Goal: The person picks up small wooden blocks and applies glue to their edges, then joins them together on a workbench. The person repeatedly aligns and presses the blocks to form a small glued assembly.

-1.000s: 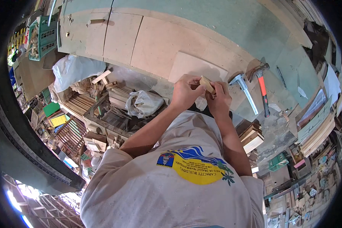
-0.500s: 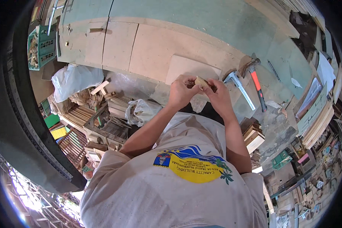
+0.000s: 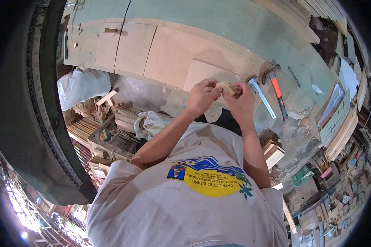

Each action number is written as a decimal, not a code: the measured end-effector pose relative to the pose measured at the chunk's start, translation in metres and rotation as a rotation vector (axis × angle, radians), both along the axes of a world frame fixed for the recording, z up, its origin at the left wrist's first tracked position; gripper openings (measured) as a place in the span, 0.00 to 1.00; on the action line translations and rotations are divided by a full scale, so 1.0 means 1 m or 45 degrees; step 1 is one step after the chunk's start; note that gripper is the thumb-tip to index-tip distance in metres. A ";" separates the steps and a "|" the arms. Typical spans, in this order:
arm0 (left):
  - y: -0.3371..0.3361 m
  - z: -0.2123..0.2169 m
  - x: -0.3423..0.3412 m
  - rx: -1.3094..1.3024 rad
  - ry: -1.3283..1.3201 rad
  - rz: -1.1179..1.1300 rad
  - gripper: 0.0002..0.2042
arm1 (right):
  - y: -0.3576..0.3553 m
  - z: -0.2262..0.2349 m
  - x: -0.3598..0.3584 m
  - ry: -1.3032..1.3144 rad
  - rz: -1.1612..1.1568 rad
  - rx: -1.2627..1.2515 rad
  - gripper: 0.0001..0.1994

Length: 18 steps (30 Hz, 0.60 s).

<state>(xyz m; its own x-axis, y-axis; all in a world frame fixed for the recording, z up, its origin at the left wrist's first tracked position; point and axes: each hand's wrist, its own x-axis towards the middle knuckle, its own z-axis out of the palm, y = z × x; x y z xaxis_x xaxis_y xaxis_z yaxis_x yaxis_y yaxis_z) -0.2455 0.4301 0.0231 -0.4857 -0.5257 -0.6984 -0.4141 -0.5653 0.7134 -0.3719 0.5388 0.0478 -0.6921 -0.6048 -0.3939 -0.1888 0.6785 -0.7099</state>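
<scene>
Between my two hands, over the near edge of the workbench, is a small pale wooden piece (image 3: 226,87). My left hand (image 3: 203,95) pinches its left end with thumb and fingers. On its right end the fingers of my right hand (image 3: 240,99) are closed. Its exact shape is partly hidden by my fingers. Just beyond my hands a flat light board (image 3: 208,72) lies on the bench. Right of my right hand rest a metal caliper (image 3: 261,97) and a hammer (image 3: 279,94) with a red and black handle.
A dark pencil-like stick (image 3: 294,76) lies right of the hammer on the workbench (image 3: 185,45). White plastic bags (image 3: 83,88) and stacked wood strips (image 3: 83,128) sit at the left. Paper sheets and boards (image 3: 338,123) line the right. A large dark machine part (image 3: 33,123) fills the left edge.
The wooden piece has been turned and shows more of its side. My hands have shifted slightly to the right with it, and the view has swung a little.
</scene>
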 end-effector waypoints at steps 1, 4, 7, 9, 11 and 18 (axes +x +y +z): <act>0.001 0.001 -0.001 -0.079 -0.032 0.040 0.15 | -0.007 -0.002 0.002 0.192 0.076 0.052 0.23; -0.014 -0.007 0.017 -0.253 -0.107 -0.071 0.15 | -0.034 0.008 0.016 0.465 0.267 0.267 0.28; -0.030 0.000 0.027 -0.296 -0.108 -0.291 0.16 | -0.055 0.013 0.029 0.527 0.372 0.417 0.27; -0.029 -0.008 0.028 -0.345 -0.129 -0.308 0.17 | -0.062 0.010 0.034 0.533 0.396 0.469 0.26; -0.030 -0.016 0.030 -0.301 -0.096 -0.264 0.18 | -0.067 0.005 0.041 0.523 0.396 0.503 0.25; -0.033 -0.025 0.020 -0.136 -0.006 -0.361 0.18 | -0.050 -0.008 0.038 0.496 0.389 0.387 0.23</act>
